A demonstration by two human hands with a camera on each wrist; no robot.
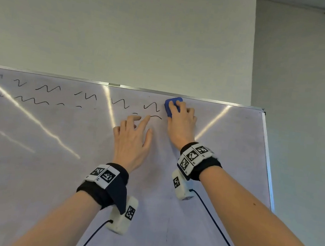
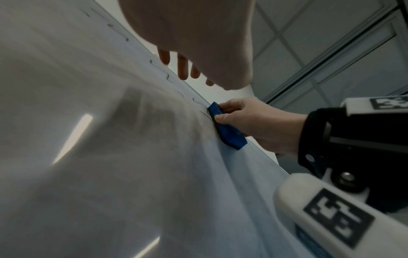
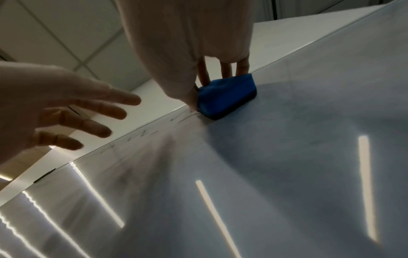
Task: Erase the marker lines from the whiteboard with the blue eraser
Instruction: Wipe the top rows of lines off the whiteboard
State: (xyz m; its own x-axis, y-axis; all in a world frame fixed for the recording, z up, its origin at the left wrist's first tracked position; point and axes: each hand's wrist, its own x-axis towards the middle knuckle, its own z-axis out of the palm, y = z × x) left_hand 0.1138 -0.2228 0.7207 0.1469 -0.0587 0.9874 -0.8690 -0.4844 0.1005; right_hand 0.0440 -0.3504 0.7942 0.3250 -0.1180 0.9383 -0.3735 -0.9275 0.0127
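The whiteboard (image 1: 52,171) fills the lower part of the head view. Two rows of black marker squiggles (image 1: 49,88) run along its top, from the left edge to just left of the blue eraser (image 1: 169,108). My right hand (image 1: 180,120) grips the eraser and presses it flat on the board near the top rail. In the wrist views the eraser (image 3: 225,97) (image 2: 227,129) lies against the board beside the last squiggle (image 3: 183,117). My left hand (image 1: 134,138) hovers with spread fingers just left of the right hand, holding nothing; whether it touches the board is unclear.
The board's metal top rail (image 1: 113,85) and right frame edge (image 1: 268,158) bound the surface. A plain wall (image 1: 127,29) rises above. Bright light streaks (image 1: 37,121) reflect across the board. Cables (image 1: 217,224) hang from both wrist cameras.
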